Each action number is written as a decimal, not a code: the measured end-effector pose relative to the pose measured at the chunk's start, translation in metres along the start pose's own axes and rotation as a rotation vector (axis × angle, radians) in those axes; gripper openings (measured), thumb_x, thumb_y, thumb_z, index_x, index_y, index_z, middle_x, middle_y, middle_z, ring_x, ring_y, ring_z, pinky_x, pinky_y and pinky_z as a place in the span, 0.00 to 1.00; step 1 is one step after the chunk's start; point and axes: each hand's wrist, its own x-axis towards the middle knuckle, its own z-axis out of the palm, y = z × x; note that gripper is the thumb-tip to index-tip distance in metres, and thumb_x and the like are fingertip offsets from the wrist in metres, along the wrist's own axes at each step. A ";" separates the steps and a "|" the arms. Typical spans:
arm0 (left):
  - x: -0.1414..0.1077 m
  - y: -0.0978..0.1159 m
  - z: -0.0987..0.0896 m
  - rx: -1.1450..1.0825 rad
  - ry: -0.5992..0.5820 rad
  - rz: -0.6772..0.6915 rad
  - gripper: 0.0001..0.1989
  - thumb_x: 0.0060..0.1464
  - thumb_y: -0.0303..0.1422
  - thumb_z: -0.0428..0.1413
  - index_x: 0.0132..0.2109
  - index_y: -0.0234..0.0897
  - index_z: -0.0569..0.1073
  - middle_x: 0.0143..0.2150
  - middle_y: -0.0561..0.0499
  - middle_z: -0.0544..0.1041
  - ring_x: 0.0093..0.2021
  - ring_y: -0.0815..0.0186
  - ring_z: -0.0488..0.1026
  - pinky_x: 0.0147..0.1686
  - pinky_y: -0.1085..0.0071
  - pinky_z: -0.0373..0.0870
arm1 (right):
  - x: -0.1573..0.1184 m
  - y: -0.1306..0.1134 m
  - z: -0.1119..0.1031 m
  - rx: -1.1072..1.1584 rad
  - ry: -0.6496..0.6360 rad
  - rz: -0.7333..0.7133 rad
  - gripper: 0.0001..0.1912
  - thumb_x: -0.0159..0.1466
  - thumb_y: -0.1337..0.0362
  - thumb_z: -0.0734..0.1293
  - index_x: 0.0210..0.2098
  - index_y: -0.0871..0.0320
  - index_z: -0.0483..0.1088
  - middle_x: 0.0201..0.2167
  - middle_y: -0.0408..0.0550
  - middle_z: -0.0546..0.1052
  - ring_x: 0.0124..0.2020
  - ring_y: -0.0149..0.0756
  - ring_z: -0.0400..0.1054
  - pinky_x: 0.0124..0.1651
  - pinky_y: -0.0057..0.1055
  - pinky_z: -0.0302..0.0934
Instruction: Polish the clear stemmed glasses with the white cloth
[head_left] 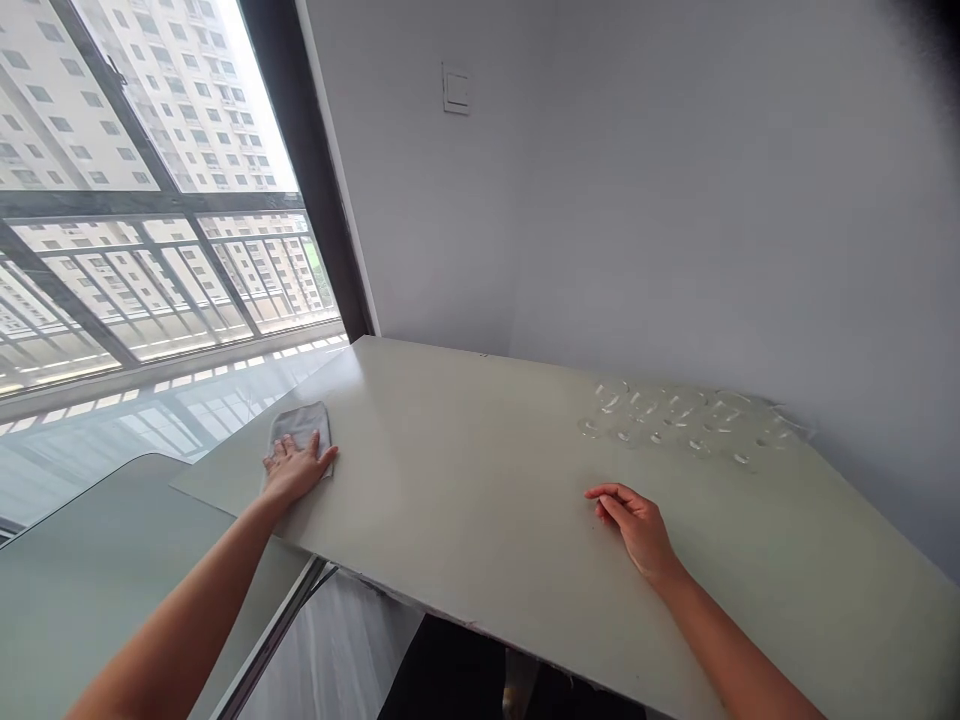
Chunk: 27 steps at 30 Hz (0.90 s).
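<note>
Just past eight o'clock from the middle of your view, your left hand [296,472] lies flat on a soft grey cloth [301,418], palm down and fingers spread apart, with the thumb angled over towards the right edge. The cloth looks folded into a rough rectangle with rounded corners, resting on the pale, glossy tabletop [450,450] near its far left edge.

Between four and five o'clock, your right hand [631,525] is loosely curled over the same smooth surface, index finger reaching left and thumb close beneath it; you can't tell whether the fingertips meet or whether they touch the top. The two hands are well apart.

Close to three o'clock sits a cluster of clear pieces [682,410], rounded and shiny, their outlines faint against the tabletop near the matt grey wall [675,220]. At twelve, a square light switch [456,90] is set in that wall. Out at ten o'clock, a dark-framed window [169,190] shows straight railings and pale buildings. Around eight, a greenish, round-cornered panel [97,570] stretches beneath your left forearm, and near seven the floor [337,640] is grey with streaky veining
</note>
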 end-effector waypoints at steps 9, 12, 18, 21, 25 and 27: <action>-0.128 0.140 0.024 -0.090 -0.038 0.615 0.36 0.51 0.54 0.41 0.61 0.37 0.55 0.64 0.35 0.46 0.64 0.46 0.37 0.57 0.49 0.36 | 0.001 -0.003 0.001 0.061 -0.024 -0.049 0.13 0.54 0.56 0.64 0.30 0.59 0.73 0.20 0.44 0.69 0.24 0.30 0.61 0.28 0.27 0.57; -0.160 0.190 0.030 -0.148 -0.095 0.786 0.36 0.51 0.54 0.41 0.62 0.38 0.55 0.65 0.36 0.45 0.64 0.46 0.35 0.58 0.48 0.34 | 0.003 -0.001 0.001 0.072 -0.018 -0.072 0.13 0.54 0.57 0.62 0.30 0.60 0.72 0.21 0.44 0.69 0.24 0.30 0.61 0.28 0.28 0.57; -0.201 0.267 0.041 -0.411 -0.190 0.808 0.31 0.52 0.46 0.46 0.60 0.37 0.56 0.64 0.38 0.50 0.64 0.49 0.38 0.59 0.49 0.37 | -0.004 -0.008 0.011 -0.251 0.097 -0.317 0.13 0.59 0.60 0.56 0.33 0.57 0.71 0.29 0.49 0.73 0.31 0.37 0.67 0.34 0.35 0.63; -0.210 0.283 0.036 -0.695 -0.234 0.722 0.25 0.54 0.35 0.44 0.59 0.40 0.55 0.64 0.44 0.50 0.64 0.58 0.45 0.59 0.57 0.48 | -0.008 -0.022 0.030 -0.555 0.018 -0.595 0.17 0.62 0.62 0.54 0.43 0.58 0.70 0.48 0.54 0.70 0.51 0.43 0.61 0.52 0.42 0.57; -0.198 0.287 0.017 -0.900 -0.106 0.681 0.24 0.51 0.29 0.46 0.57 0.43 0.57 0.62 0.48 0.53 0.61 0.62 0.51 0.57 0.61 0.53 | -0.006 -0.027 0.054 -0.901 -0.234 -0.616 0.27 0.63 0.57 0.54 0.58 0.64 0.54 0.62 0.56 0.52 0.63 0.47 0.39 0.61 0.48 0.41; -0.183 0.290 0.010 -0.924 -0.077 0.660 0.23 0.49 0.29 0.48 0.54 0.44 0.59 0.60 0.49 0.57 0.57 0.62 0.58 0.54 0.62 0.58 | -0.006 -0.022 0.052 -0.993 -0.373 -0.556 0.32 0.63 0.51 0.53 0.61 0.65 0.50 0.63 0.56 0.48 0.64 0.47 0.36 0.62 0.48 0.37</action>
